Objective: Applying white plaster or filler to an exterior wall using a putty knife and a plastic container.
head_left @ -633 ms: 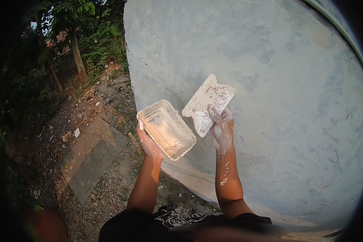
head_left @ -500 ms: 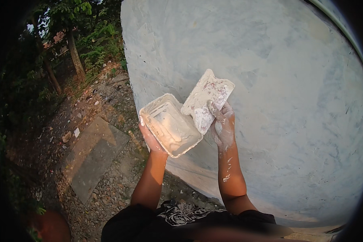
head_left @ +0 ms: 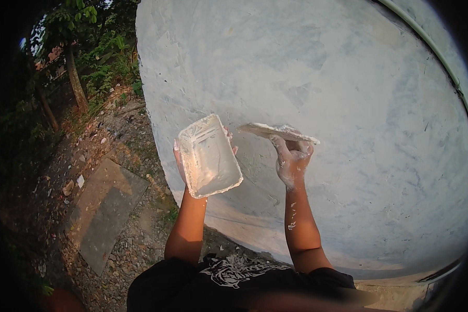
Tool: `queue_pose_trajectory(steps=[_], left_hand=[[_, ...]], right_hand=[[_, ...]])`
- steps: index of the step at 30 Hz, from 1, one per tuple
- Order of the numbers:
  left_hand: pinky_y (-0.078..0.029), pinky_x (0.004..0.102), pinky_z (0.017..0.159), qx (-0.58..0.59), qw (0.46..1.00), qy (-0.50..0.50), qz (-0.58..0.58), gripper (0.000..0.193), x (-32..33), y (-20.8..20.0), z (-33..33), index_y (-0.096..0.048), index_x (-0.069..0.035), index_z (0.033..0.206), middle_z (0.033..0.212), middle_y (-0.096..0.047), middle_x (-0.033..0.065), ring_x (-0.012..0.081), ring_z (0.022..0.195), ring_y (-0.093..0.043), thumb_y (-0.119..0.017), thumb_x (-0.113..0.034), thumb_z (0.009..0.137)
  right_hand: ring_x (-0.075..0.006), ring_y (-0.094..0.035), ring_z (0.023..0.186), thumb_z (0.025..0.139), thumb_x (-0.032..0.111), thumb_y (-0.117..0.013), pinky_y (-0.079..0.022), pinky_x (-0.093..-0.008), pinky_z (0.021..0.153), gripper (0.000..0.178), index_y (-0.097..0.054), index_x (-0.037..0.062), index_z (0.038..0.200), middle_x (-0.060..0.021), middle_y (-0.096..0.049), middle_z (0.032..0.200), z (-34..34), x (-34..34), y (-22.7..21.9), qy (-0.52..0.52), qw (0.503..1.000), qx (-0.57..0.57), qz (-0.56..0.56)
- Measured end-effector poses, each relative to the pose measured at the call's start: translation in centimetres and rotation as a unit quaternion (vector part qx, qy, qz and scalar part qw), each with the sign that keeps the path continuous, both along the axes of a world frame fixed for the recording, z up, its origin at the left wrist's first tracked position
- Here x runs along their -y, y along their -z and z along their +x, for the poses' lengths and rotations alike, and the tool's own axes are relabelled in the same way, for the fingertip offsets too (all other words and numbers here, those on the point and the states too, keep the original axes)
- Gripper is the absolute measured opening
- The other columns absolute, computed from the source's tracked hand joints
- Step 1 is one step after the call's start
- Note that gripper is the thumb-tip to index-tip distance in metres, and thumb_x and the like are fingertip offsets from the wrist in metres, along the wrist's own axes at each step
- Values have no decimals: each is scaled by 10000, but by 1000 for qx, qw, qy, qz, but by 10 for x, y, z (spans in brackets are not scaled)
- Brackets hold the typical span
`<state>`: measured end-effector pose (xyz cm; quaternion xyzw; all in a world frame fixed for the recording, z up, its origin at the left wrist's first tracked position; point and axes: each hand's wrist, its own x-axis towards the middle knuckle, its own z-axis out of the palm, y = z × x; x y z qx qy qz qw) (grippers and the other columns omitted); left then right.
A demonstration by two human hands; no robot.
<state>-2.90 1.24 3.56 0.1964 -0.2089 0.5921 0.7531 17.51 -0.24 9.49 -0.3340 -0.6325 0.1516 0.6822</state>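
My left hand (head_left: 179, 160) is wrapped round a rectangular plastic tub (head_left: 190, 164) from below, its fingertips showing past the far side. Pale filler paste coats the tub's rim and inside walls. To the right, my right hand (head_left: 292, 160), smeared with white, grips a flat spreader (head_left: 281, 130) crusted with the same paste. The spreader appears almost edge-on, with its face close to the wall. A gap separates it from the tub. Whether the spreader touches the wall, I cannot tell.
A large wall (head_left: 348, 130) with patchy blue-white filler fills the right side. A pale pipe (head_left: 431, 47) runs along its upper right. On the left, a flat slab (head_left: 106, 213) lies on stony ground (head_left: 140, 229), with trees (head_left: 75, 78) beyond.
The spreader has left the tub's edge, moving right and turning from face-on to nearly edge-on towards the wall. The tub has shifted slightly left and turned more upright in view.
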Motion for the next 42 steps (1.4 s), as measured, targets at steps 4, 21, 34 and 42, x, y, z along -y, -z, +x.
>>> queue_pose_trajectory(steps=[4,21,34,42], left_hand=[[-374,516,1095,-101,987,-120,-42,870,-8,7,-7,-292,-70,1504,1499,-338,241,382,1369,-371,-455,-665,890],[-461,479,984,-64,996,-47,-44,635,-6,-20,-25,-534,-38,1319,1301,-568,166,335,1151,-558,-396,-551,973],[-497,434,951,-186,966,-174,44,648,-40,-178,-29,-527,-81,1298,1244,-586,107,280,1125,-579,-319,-587,951],[-504,428,936,-185,968,-129,114,665,-57,-240,-8,-519,-87,1293,1243,-560,107,275,1118,-570,-289,-603,941]], right_hand=[[-310,-692,930,684,49,-733,-471,-413,945,310,-753,71,993,-122,-730,980,13,-10,16,-34,958,162,232],[-305,-702,906,779,58,-685,-506,-399,881,228,-730,47,1002,-108,-732,1003,-24,-39,-9,5,940,140,311],[-344,-687,863,868,61,-676,-527,-384,743,264,-564,7,1101,-185,-690,926,-36,-36,-235,139,927,199,285],[-360,-664,981,877,103,-649,-508,-458,838,340,-573,82,1208,-178,-690,1079,-42,-73,-428,341,799,312,385]])
